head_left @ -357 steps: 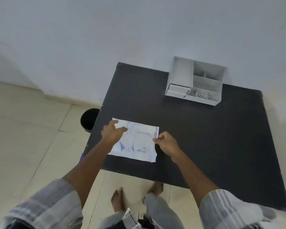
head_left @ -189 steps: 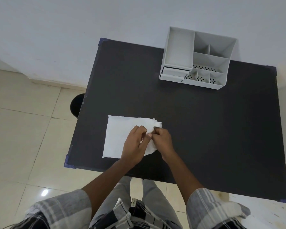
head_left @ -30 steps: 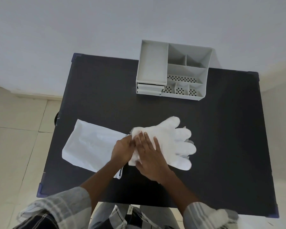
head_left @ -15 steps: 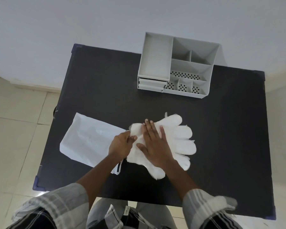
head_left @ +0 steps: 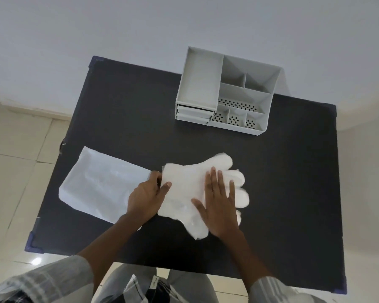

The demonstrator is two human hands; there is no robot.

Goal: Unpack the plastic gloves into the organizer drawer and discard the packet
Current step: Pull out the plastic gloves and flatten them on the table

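A stack of white plastic gloves lies flat on the black table, fingers pointing right. My right hand rests palm-down on the stack with fingers spread. My left hand pinches the cuff end of the gloves at the mouth of the white packet, which lies flat to the left. The grey organizer stands at the table's far edge; its two small drawers at the front left are closed.
The organizer has a long open tray on the left and several perforated compartments on the right. A white wall rises behind the table. Tiled floor surrounds it, and my legs show below the near edge.
The gloves have slid farther out of the packet. My right hand moved rightward over the stack and flattened on it; my left hand stays at the cuff end by the packet's mouth.
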